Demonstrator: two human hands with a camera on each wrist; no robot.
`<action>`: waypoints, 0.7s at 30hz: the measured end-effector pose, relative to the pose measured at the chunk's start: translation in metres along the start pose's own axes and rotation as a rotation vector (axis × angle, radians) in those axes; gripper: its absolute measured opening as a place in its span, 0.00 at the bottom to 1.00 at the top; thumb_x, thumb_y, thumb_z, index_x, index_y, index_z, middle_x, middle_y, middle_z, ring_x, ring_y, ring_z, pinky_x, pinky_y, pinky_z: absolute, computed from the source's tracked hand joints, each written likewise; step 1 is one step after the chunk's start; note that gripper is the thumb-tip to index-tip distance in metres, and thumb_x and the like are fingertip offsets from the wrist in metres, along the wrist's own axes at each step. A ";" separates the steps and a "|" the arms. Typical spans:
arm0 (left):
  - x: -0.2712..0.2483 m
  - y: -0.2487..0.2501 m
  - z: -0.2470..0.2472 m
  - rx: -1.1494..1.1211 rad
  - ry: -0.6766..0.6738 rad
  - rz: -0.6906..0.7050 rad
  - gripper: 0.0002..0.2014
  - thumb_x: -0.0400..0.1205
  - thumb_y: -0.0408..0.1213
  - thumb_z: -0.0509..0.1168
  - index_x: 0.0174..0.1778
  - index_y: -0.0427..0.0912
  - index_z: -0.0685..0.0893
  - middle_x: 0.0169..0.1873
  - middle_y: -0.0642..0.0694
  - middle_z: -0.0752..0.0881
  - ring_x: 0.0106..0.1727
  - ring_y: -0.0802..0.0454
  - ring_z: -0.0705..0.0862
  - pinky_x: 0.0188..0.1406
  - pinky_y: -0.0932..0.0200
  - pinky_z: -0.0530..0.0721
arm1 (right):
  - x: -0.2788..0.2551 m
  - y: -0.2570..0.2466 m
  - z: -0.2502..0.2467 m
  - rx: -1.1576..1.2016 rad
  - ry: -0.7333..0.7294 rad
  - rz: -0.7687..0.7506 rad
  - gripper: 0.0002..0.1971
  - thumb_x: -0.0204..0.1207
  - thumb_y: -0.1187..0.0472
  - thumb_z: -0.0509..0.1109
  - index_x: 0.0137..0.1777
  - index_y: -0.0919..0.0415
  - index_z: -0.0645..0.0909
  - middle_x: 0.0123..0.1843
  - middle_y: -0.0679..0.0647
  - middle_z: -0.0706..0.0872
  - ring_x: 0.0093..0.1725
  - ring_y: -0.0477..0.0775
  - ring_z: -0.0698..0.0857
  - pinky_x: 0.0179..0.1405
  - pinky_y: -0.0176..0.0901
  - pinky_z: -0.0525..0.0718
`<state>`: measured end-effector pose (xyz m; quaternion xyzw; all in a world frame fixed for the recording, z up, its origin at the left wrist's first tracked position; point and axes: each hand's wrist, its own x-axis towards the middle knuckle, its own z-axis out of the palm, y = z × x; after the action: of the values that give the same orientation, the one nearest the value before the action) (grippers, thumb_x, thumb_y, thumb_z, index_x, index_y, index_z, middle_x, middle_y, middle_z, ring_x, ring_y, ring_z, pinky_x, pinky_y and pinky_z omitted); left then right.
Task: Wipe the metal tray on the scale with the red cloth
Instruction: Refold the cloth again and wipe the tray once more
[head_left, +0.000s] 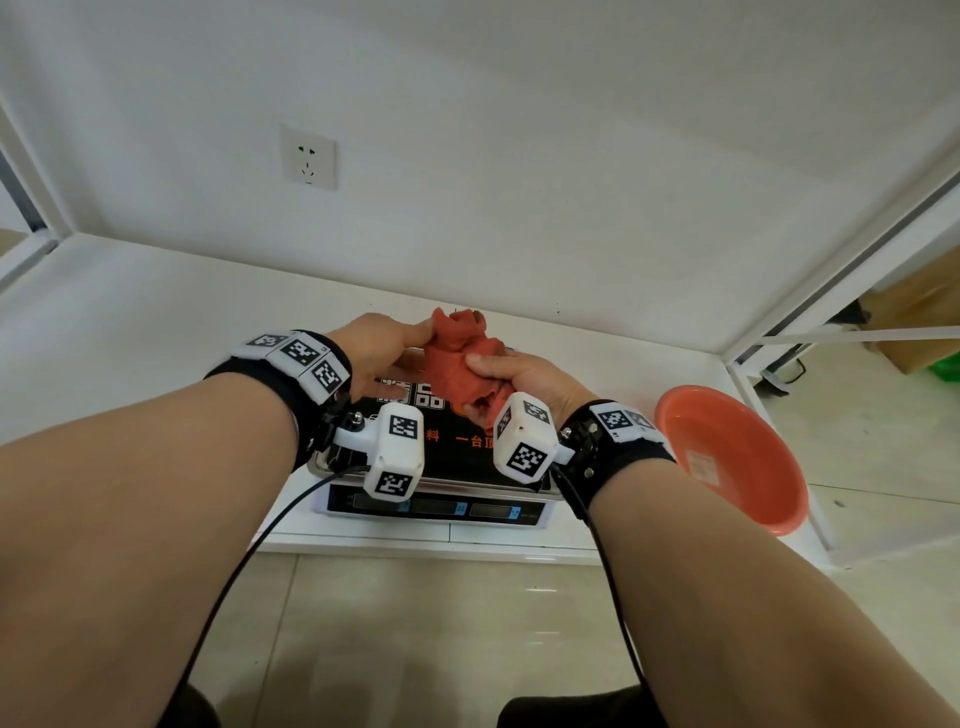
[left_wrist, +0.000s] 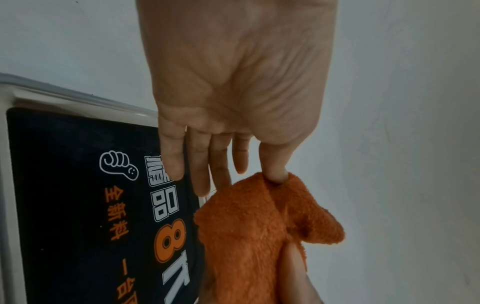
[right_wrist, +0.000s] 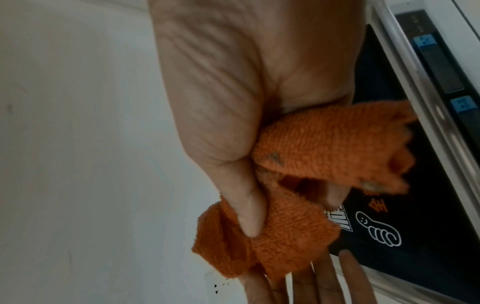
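A crumpled red cloth (head_left: 460, 358) is held up between both hands, just above the far part of the metal tray (head_left: 324, 462). The tray sits on a white scale (head_left: 436, 512) and carries a black printed sticker (left_wrist: 78, 205). My right hand (head_left: 498, 371) grips the cloth's lower bunch, thumb (right_wrist: 246, 205) across it and fingers curled round it. My left hand (head_left: 387, 358) reaches in from the left with its fingers straight. Its thumb tip (left_wrist: 275, 174) presses into a fold at the cloth's upper edge (left_wrist: 259, 226), with fingers behind the cloth. The tray rim (left_wrist: 78, 100) shows beside the left hand.
An orange plastic basin (head_left: 727, 457) stands on the white counter to the right of the scale. A wall with a socket (head_left: 309, 158) rises behind the scale. The scale's display panel (right_wrist: 441, 61) faces me at the counter's front edge. White frame posts flank the counter.
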<state>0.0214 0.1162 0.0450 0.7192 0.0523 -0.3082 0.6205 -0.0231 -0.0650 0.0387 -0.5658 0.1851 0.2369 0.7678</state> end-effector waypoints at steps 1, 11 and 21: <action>0.000 -0.001 -0.001 -0.002 0.017 -0.001 0.15 0.80 0.53 0.64 0.49 0.44 0.82 0.46 0.46 0.87 0.51 0.49 0.86 0.62 0.47 0.83 | 0.000 0.000 0.000 0.006 0.012 -0.001 0.03 0.84 0.66 0.67 0.52 0.59 0.80 0.45 0.60 0.87 0.43 0.57 0.85 0.28 0.42 0.89; 0.002 0.004 -0.004 0.065 0.122 0.059 0.14 0.75 0.47 0.73 0.47 0.40 0.82 0.44 0.43 0.89 0.45 0.48 0.88 0.48 0.53 0.89 | 0.003 -0.001 -0.003 0.063 0.114 0.002 0.02 0.83 0.66 0.70 0.52 0.61 0.80 0.37 0.60 0.90 0.33 0.55 0.89 0.27 0.44 0.89; -0.007 0.029 0.006 0.049 0.043 0.099 0.13 0.71 0.47 0.75 0.43 0.42 0.85 0.31 0.48 0.83 0.27 0.54 0.77 0.22 0.63 0.71 | 0.006 0.004 -0.003 0.060 0.115 0.056 0.01 0.84 0.66 0.66 0.51 0.61 0.78 0.46 0.60 0.85 0.41 0.56 0.84 0.27 0.43 0.89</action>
<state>0.0268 0.1064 0.0727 0.7423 0.0224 -0.2626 0.6161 -0.0206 -0.0660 0.0320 -0.5497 0.2517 0.2194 0.7657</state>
